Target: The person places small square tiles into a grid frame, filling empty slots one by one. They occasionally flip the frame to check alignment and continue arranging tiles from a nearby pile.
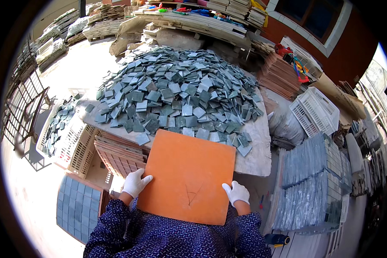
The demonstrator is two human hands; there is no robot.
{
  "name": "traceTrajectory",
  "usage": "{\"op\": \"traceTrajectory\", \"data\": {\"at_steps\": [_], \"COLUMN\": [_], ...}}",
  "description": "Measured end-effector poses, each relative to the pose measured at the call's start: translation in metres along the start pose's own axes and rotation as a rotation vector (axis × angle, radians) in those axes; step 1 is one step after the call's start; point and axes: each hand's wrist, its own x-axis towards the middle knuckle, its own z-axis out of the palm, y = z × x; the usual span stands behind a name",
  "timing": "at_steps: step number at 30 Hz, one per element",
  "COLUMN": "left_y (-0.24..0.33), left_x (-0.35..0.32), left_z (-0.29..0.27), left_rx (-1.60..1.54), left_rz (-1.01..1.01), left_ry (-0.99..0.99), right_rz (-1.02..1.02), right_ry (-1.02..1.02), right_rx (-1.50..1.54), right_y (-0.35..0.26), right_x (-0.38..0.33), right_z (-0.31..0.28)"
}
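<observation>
I hold a flat orange square board (188, 172) in front of my body, slightly tilted, with a thin dark mark scratched low on its face. My left hand (136, 182), in a white glove, grips the left edge with the thumb on top. Gloved in white too, my right hand (237, 193) has the right edge, its thumb on the near side. The fingers beneath the board are hidden. Just beyond its far edge lies a large heap of loose grey-green stone tiles (180, 92) on a pale worktable (258, 159).
Left of me stand a stack of brown gridded trays (118, 155), a cream plastic crate (79, 144) and a panel of blue-grey tiles (78, 208). To the right are wrapped tile stacks (303, 185), a white crate (314, 112) and a dark cylindrical object (276, 239) on the floor.
</observation>
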Motion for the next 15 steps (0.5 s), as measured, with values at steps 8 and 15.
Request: {"op": "traceTrajectory", "data": {"at_steps": [8,15], "left_y": [-0.009,0.015], "left_x": [0.029,0.017], "left_z": [0.014,0.007], "left_rx": [-1.184,-1.241], "left_rz": [-0.195,-0.376], "left_ry": [-0.525,-0.398], "right_rz": [0.046,0.080], "right_ry": [-0.361,-0.349], "right_rx": [1.509,1.558], "right_y": [0.025,0.040], "right_x": [0.011,0.010], "right_z": [0.057,0.063]}}
